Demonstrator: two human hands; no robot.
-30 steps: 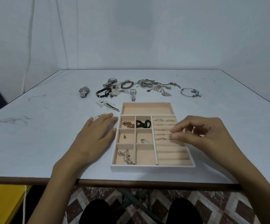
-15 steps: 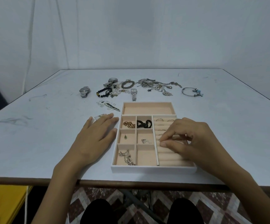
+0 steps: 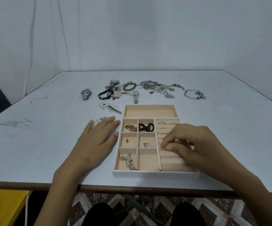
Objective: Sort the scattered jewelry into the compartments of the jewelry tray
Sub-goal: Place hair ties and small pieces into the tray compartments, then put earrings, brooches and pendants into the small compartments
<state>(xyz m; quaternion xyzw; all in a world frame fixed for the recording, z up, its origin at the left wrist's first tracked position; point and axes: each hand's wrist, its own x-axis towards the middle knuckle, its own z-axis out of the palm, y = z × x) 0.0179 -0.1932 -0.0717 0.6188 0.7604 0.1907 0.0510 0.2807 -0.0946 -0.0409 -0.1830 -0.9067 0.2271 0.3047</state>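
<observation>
Head view: peach-lined white jewelry tray (image 3: pixel 154 174), left hand (image 3: pixel 96 144) flat alongside, right hand (image 3: pixel 195 144) curled over ring rolls (image 3: pixel 171 160), hold unclear.

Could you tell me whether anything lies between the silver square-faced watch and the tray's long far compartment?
Nothing visible does. The silver square-faced watch lies on bare white table just beyond the long peach-lined far compartment, which holds nothing; the left hand and right hand sit nearer.
</observation>
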